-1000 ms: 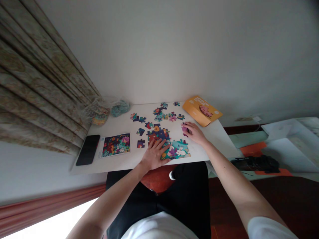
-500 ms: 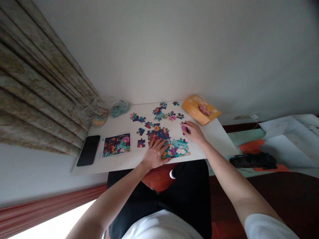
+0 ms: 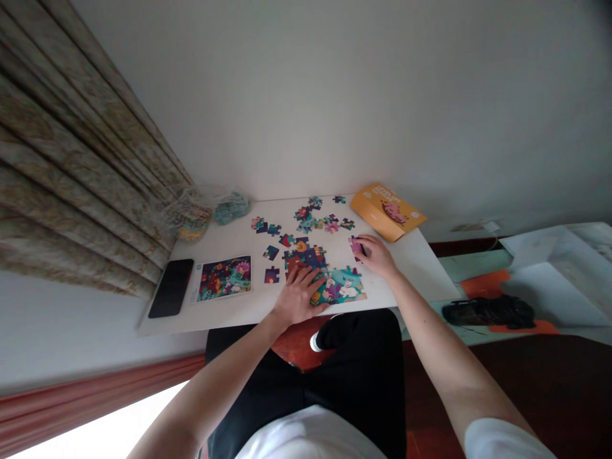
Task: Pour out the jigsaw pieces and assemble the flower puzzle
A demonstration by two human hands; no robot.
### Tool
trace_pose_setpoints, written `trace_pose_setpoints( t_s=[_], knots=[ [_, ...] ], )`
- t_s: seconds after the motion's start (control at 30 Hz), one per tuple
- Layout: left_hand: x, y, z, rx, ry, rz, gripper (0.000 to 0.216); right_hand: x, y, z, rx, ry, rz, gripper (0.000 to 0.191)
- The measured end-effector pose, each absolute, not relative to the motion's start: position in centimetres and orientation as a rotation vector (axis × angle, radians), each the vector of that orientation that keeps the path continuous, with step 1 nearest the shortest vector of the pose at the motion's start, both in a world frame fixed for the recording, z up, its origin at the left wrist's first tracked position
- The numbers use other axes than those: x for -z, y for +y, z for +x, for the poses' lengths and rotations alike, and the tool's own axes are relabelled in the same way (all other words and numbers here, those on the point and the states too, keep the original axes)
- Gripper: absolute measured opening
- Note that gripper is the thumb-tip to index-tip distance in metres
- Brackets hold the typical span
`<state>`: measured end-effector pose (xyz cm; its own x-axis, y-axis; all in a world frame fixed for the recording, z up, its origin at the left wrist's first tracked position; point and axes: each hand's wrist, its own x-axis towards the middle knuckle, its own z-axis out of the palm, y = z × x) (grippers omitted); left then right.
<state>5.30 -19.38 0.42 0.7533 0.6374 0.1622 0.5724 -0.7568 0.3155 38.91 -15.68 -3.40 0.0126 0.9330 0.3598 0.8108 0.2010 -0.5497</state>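
Jigsaw section (image 3: 306,262) steadied under flat, open left hand (image 3: 297,296), near front edge of table (image 3: 406,274). Pink piece (image 3: 355,247) pinched in right hand (image 3: 375,257), close to section's teal corner.

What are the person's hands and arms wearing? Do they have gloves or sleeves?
The left hand and right hand are bare, with no gloves. The arms are bare too, up to a short white sleeve.

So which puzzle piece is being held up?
The pink piece in the right hand. It's pinched in that hand, while the other pieces lie flat on the table.
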Motion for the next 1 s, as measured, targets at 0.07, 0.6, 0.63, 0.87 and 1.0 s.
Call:
trace_pose_setpoints(
  t_s=[0.07,0.6,0.63,0.87,1.0],
  knots=[
    [-0.4,-19.3,5.2,-0.383,0.949,2.69,0.065,3.5,-15.6,39.1,-0.245,-1.793,-1.637,0.03],
    [-2.4,-1.5,17.8,-0.179,1.156,2.576,0.056,3.1,-15.3,38.8,-0.151,-1.97,-1.77,0.037],
    [-2.3,-1.1,18.1,-0.141,1.149,2.57,0.055,3.1,-15.2,38.8,-0.148,-1.972,-1.775,0.037],
    [-1.9,0.5,19.0,-0.15,1.184,2.491,0.043,2.9,-15.1,38.7,-0.159,-1.948,-1.805,0.036],
    [-2.0,0.8,19.5,-0.259,1.215,2.384,0.041,3.0,-15.1,38.7,-0.159,-1.934,-1.789,0.036]
  ],
)
